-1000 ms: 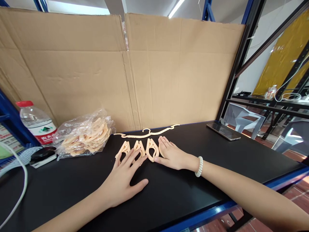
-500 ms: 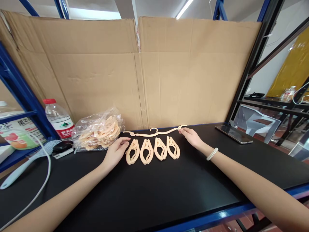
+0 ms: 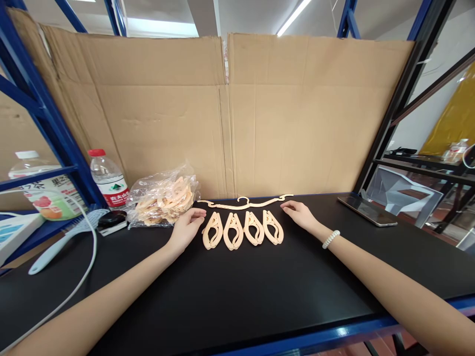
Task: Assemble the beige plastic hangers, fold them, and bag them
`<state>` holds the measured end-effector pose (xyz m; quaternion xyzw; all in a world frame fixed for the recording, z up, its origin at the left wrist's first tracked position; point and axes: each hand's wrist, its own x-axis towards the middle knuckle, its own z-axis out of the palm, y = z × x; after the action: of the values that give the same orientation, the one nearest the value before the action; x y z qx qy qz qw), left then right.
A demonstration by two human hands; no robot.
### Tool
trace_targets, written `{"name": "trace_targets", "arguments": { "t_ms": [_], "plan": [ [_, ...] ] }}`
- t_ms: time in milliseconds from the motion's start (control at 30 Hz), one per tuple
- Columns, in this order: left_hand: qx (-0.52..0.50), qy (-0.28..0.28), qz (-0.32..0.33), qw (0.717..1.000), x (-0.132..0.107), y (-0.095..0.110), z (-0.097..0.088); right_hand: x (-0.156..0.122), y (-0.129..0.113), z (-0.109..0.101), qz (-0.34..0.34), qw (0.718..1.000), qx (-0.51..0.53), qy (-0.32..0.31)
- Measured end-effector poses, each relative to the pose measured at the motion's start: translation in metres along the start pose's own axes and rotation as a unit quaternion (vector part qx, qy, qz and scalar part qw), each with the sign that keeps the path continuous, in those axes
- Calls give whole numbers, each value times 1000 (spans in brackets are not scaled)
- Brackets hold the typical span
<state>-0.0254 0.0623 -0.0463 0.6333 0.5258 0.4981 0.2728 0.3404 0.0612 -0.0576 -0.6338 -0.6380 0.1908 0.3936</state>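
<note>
An unfolded peach-coloured plastic hanger (image 3: 256,204) lies across the back of the black table, its hook toward the cardboard. In front of it stands a row of several folded hangers (image 3: 233,232) of the same colour, lying side by side. My left hand (image 3: 187,227) rests left of the row, below the hanger's left end, fingers stretched out and holding nothing. My right hand (image 3: 300,215) is just below the hanger's right end, apart from it, with its fingers loosely extended and empty.
A clear plastic bag (image 3: 163,198) of more folded hangers sits at the back left. Beside it are a red-capped water bottle (image 3: 109,180), a dark round object (image 3: 112,220) and a pale blue hairbrush (image 3: 67,242). A phone (image 3: 366,211) lies right. Cardboard (image 3: 297,118) walls the back.
My right hand has let go of the hanger's right end and drawn back slightly toward me. The view has shifted a little to the left. The hangers lie as before.
</note>
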Motion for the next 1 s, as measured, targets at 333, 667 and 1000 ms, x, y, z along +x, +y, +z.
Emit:
{"name": "trace_targets", "arguments": {
  "t_ms": [333,667,1000],
  "plan": [
    [14,-66,23,997,6,-4,5,14,3,13,-64,991,-115,5],
    [92,-56,46,993,44,-11,12,42,2,24,-24,978,-205,27],
    [111,-57,56,991,55,-15,17,47,3,29,-48,973,-224,18]
  ]
}}
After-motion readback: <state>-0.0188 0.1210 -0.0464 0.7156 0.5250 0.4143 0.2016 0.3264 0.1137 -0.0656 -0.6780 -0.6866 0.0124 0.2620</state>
